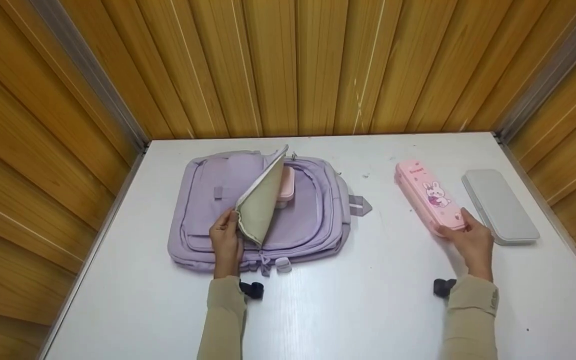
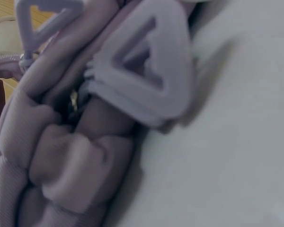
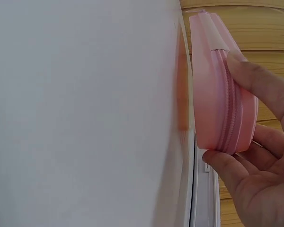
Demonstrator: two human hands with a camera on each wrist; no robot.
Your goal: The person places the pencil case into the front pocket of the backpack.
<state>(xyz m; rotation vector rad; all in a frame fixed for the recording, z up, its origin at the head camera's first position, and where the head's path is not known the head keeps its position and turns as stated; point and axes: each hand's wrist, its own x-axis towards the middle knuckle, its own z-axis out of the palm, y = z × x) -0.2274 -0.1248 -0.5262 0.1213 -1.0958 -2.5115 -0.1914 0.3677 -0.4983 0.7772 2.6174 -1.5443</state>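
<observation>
A lilac backpack (image 1: pixel 218 175) lies flat on the table. My left hand (image 1: pixel 225 242) pinches the edge of its front pocket flap (image 1: pixel 263 207), which is folded back with the beige lining showing. Inside the opened pocket sits a pink-lidded box (image 1: pixel 286 186), partly hidden by the flap. To the right, my right hand (image 1: pixel 473 245) grips the near end of a pink pencil case (image 1: pixel 420 192) with a rabbit picture. The right wrist view shows the thumb and fingers around the case's zipped end (image 3: pixel 232 109). Mostly lilac fabric (image 2: pixel 71 165) fills the left wrist view.
A grey flat case (image 1: pixel 505 207) lies right of my right hand. Beside the backpack's near edge is a pale triangular buckle (image 2: pixel 175 61). The white table (image 1: pixel 343 310) is bounded by wood-patterned walls (image 1: pixel 318 65) at the back and sides.
</observation>
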